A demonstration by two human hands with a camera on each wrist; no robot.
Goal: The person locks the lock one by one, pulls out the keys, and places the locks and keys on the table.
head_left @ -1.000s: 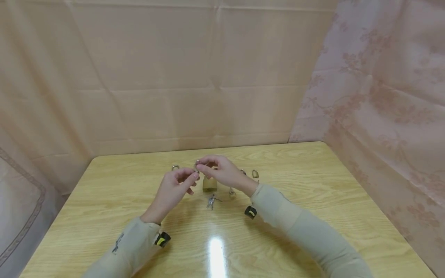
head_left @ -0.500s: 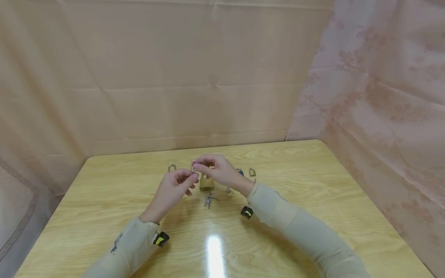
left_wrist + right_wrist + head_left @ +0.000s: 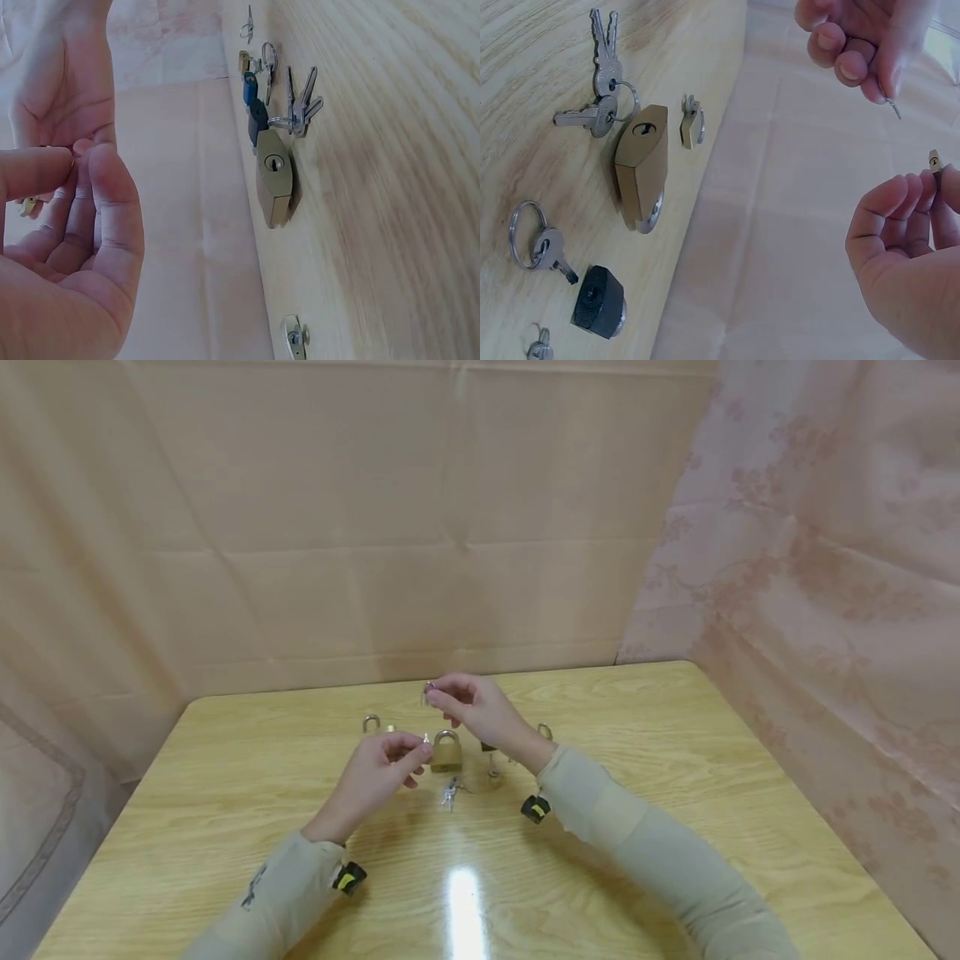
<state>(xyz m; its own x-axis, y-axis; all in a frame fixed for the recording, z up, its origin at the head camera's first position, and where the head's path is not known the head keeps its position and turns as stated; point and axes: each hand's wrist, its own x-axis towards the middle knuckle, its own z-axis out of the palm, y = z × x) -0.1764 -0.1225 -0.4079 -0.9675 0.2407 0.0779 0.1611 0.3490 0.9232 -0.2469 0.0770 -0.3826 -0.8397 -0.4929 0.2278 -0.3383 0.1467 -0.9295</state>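
Note:
My left hand point(image 3: 378, 777) pinches a small silver key point(image 3: 894, 109) between thumb and index finger, its shaft sticking out past the fingertips. Farther back and higher, my right hand point(image 3: 483, 714) holds a small padlock point(image 3: 934, 160) by thumb and fingers, its keyhole end showing in the right wrist view. A gap separates the key from this padlock. Below and between the hands, a large brass padlock point(image 3: 446, 757) rests on the table with its shackle toward the back. A bunch of silver keys point(image 3: 452, 792) lies just in front of it.
On the wooden table point(image 3: 645, 827), a black padlock point(image 3: 600, 304) and a blue padlock point(image 3: 250, 88) are right of the large one, with a ringed key point(image 3: 547, 251) nearby. A small brass padlock point(image 3: 692, 126) lies to the left. Cloth point(image 3: 315, 552) hangs behind.
The hands were together at the small padlock; now they are apart. My right hand has moved up and back with the padlock, while the key stays in my left fingers.

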